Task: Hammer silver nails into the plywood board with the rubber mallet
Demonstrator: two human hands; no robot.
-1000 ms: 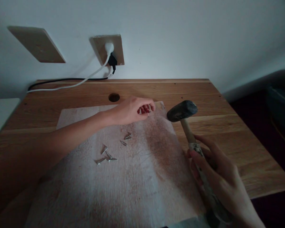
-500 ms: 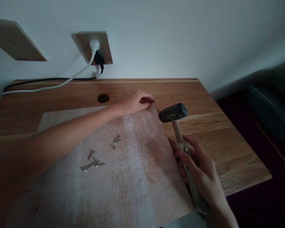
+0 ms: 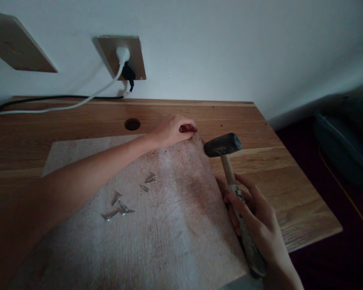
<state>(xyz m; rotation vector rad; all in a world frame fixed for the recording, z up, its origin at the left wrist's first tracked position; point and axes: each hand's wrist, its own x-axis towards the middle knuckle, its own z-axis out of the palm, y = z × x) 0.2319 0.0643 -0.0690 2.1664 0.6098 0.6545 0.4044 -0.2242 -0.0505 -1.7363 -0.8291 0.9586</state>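
My left hand (image 3: 181,129) is at the far right corner of a worn, pale brown board (image 3: 169,233). Thumb and fingers are pinched together there; anything between them is too small to make out. My right hand (image 3: 254,217) is wrapped round the handle of a hammer (image 3: 225,145) with a black head and a worn wooden shaft. Its head is just beyond the board's right edge, a short way from the left fingertips. Several silver metal fasteners (image 3: 117,199), nails or screws, lie loose on the board. A few small dark holes run near its far edge.
Beneath the board is a wooden tabletop (image 3: 278,177) with a round hole (image 3: 132,124). Behind it, a wall socket (image 3: 109,44) holds two plugs, and a white cable (image 3: 63,108) and a black one run left. A dark cushion-like object (image 3: 345,141) lies at the right.
The camera view has shifted slightly. Both hands hold nearly the same positions, the left at the board's corner and the right round the hammer.
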